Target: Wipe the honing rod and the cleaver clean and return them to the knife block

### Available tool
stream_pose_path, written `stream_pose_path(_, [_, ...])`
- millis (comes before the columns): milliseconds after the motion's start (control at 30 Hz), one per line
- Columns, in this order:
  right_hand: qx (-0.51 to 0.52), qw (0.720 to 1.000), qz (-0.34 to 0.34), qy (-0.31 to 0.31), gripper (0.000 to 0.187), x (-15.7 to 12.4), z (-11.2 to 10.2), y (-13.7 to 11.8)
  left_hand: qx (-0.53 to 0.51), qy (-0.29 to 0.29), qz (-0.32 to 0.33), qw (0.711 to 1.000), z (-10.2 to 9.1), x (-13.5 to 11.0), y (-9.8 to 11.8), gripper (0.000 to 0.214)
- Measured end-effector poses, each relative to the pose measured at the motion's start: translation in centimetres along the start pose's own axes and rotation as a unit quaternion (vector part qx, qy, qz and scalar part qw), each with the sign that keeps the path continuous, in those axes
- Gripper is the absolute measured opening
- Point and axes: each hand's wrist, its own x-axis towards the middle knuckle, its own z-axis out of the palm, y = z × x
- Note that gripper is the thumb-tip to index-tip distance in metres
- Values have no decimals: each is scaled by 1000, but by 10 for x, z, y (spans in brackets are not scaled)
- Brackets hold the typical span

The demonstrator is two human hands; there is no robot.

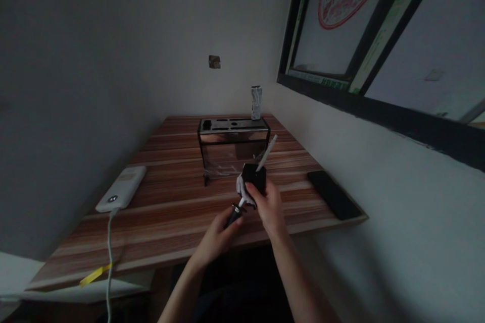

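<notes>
My left hand (220, 234) is closed around the black handle of a sharpening steel (270, 149), a slim light rod with a guard at the handle. My right hand (270, 204) grips a black and white cloth (254, 176) wrapped around the middle of the rod. The rod's light tip sticks out beyond the cloth, pointing up and to the right. Just behind the hands stands a knife block (233, 137) with a slotted metal top and clear-looking sides. Both hands are above the table's near edge.
On the striped wooden table (170, 186), a white power bank (123, 189) with a cable (109, 252) lies left and a black phone (333, 194) right. A crumpled silvery upright object (256, 103) stands at the back. Yellow tape (93, 276) hangs at the front edge. Walls flank both sides.
</notes>
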Motion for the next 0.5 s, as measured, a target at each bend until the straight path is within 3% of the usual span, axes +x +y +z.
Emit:
stream_pose_path(167, [-10, 997, 41, -66, 37, -21, 4, 0, 0, 11, 21, 1000, -1, 2, -4, 57])
stream_pose_path(500, [-1, 997, 42, -58, 37, -22, 1, 3, 57, 21, 43, 997, 0, -1, 6, 51])
